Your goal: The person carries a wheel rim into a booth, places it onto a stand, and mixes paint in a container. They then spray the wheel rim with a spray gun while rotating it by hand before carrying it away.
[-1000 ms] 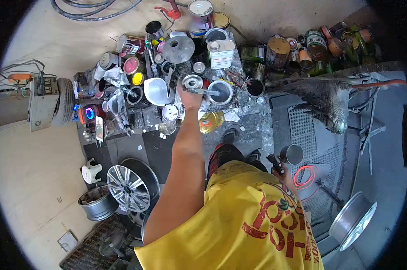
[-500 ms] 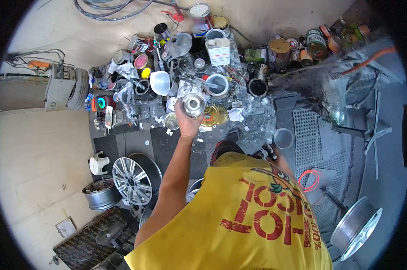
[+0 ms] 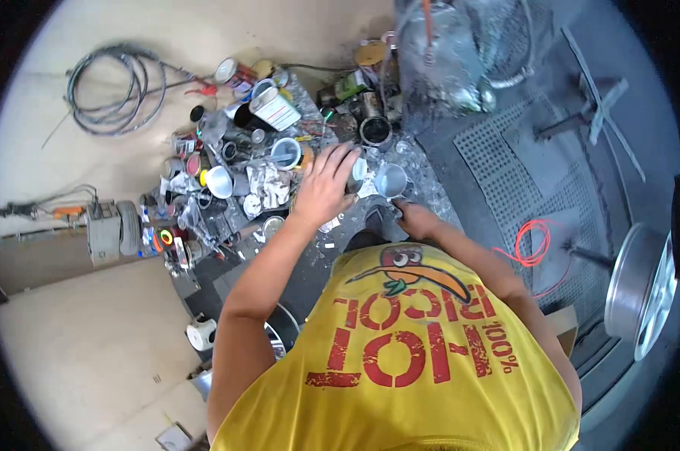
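My left hand (image 3: 323,186) is wrapped around a small silver tin (image 3: 356,174), tilted toward a grey metal cup (image 3: 391,180). My right hand (image 3: 419,220) holds that cup from below by a dark handle, which is mostly hidden by the fingers. Tin and cup sit side by side, nearly touching, above the paint-spattered floor. My yellow shirt fills the lower part of the view.
A crowd of open paint cans and lids (image 3: 227,161) lies to the left, with a white rectangular can (image 3: 274,109) among them. There is a coiled hose (image 3: 110,86) far left, a metal grate mat (image 3: 505,150) and red wire (image 3: 532,242) to the right, and a wheel rim (image 3: 645,289) at the right edge.
My left hand lifted the small tin from the can pile and brought it beside the cup. My right hand raised the cup toward it. The view swung to the right.
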A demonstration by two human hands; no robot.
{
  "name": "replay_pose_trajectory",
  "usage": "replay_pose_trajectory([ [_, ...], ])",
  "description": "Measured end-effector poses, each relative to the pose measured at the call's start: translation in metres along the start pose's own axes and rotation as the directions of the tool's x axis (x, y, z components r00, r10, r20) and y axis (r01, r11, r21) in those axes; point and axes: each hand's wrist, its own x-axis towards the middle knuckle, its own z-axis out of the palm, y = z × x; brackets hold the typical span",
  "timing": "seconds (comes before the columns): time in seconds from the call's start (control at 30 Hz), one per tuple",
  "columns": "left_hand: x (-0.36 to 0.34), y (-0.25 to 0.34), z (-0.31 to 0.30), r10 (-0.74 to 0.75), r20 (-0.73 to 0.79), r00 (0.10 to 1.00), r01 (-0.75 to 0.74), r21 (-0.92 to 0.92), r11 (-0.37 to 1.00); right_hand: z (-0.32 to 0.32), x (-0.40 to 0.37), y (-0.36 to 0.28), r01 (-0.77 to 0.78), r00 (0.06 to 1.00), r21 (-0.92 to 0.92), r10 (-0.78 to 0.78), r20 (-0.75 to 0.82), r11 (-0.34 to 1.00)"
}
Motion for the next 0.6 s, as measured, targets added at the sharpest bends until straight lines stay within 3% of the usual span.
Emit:
replay_pose_trajectory([
  [0.2, 0.050, 0.048, 0.012, 0.240, 0.268, 0.933, -0.296, 0.194, 0.935, -0.018, -0.023, -0.003, -0.076, 0.996, 0.076, 0.079, -0.039, 0.994],
  [0.4, 0.074, 0.074, 0.028, 0.363, 0.302, 0.882, -0.445, 0.279, 0.851, -0.013, -0.031, 0.013, -0.090, 0.989, 0.149, 0.106, -0.106, 0.985],
  [0.6, 0.078, 0.074, 0.028, 0.373, 0.284, 0.883, -0.440, 0.229, 0.868, -0.014, -0.034, 0.009, -0.086, 0.986, 0.178, 0.109, -0.123, 0.980],
])
